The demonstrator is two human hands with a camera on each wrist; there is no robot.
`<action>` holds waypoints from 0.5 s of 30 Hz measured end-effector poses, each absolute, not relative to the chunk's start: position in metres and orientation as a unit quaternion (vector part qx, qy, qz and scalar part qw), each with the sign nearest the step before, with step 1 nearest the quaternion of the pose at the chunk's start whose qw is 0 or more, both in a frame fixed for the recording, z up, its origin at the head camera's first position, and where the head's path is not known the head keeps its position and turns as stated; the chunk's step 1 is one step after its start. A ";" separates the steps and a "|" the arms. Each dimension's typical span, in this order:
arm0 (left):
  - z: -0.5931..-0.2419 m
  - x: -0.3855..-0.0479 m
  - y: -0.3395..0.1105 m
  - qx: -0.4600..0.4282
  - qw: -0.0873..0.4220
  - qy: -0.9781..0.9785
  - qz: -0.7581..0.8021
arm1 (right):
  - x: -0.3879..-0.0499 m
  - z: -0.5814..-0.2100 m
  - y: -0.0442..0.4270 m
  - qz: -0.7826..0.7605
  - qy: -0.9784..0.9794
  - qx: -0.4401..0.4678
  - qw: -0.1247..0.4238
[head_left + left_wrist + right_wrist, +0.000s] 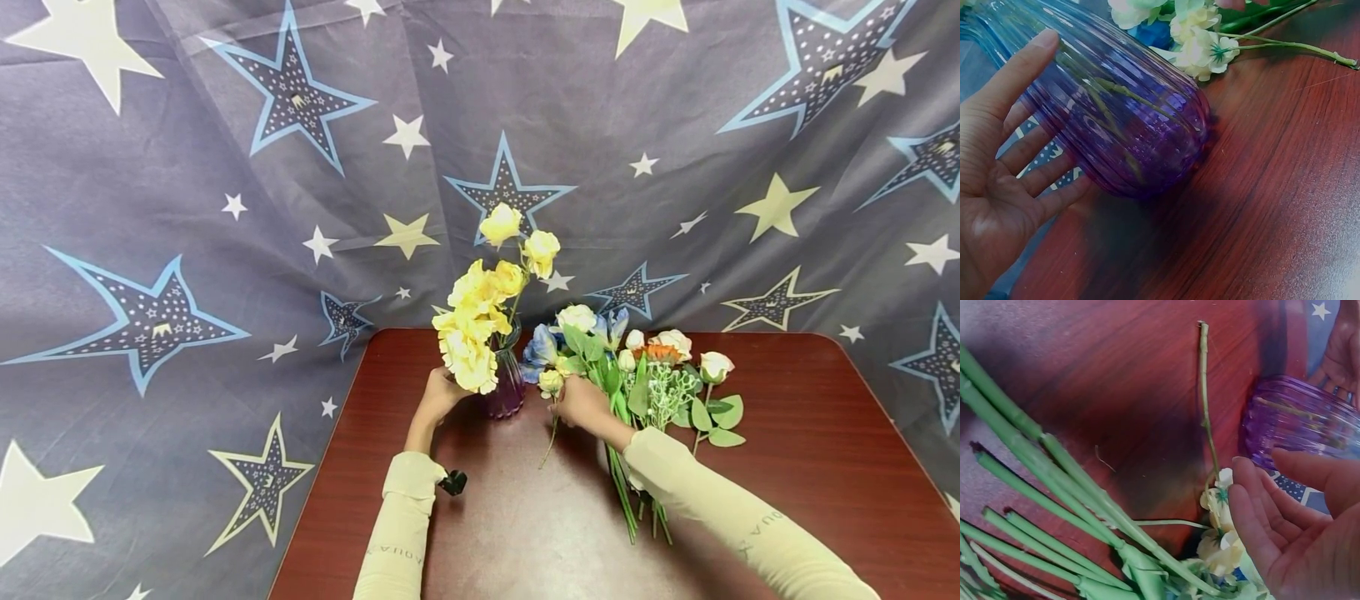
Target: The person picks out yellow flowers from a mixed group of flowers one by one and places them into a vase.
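Note:
A ribbed glass vase [507,390], blue above and purple below, stands on the table with yellow flowers [467,350] in it. My left hand [438,398] holds its side, the thumb on one face and the fingers behind, as the left wrist view shows; stems [1110,94] are visible through the glass. To the vase's right, my right hand [588,407] is beside a small pale yellow flower [551,382] with a thin stem. In the right wrist view, its fingertips are close to the petals [1221,503], thumb apart; whether they touch is unclear.
On the right of the reddish-brown table [810,467] lies a pile of flowers: blue blooms [540,350], a white one [577,317], an orange one [660,353] and a pale rose [716,367]. Green stems [622,492] point toward the front. A star-patterned cloth [187,208] hangs behind.

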State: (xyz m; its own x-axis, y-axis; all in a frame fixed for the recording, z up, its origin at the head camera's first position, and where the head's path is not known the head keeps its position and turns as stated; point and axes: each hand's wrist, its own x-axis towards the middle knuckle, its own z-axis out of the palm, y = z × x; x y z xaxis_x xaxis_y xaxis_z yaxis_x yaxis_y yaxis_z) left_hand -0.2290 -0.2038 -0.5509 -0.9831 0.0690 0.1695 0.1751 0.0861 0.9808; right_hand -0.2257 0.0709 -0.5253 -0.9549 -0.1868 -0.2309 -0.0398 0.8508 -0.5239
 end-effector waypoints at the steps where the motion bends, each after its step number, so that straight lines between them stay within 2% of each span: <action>1: -0.551 -0.229 -0.204 -0.082 0.038 -0.736 -0.671 | -0.225 -0.527 0.071 -0.265 0.952 -0.061 0.140; 8: -0.556 -0.233 -0.205 -0.081 0.025 -0.731 -0.677 | -0.220 -0.534 0.070 -0.272 0.948 -0.062 0.149; 15: -0.580 -0.244 -0.207 -0.070 0.044 -0.738 -0.669 | -0.218 -0.537 0.068 -0.262 0.950 -0.060 0.160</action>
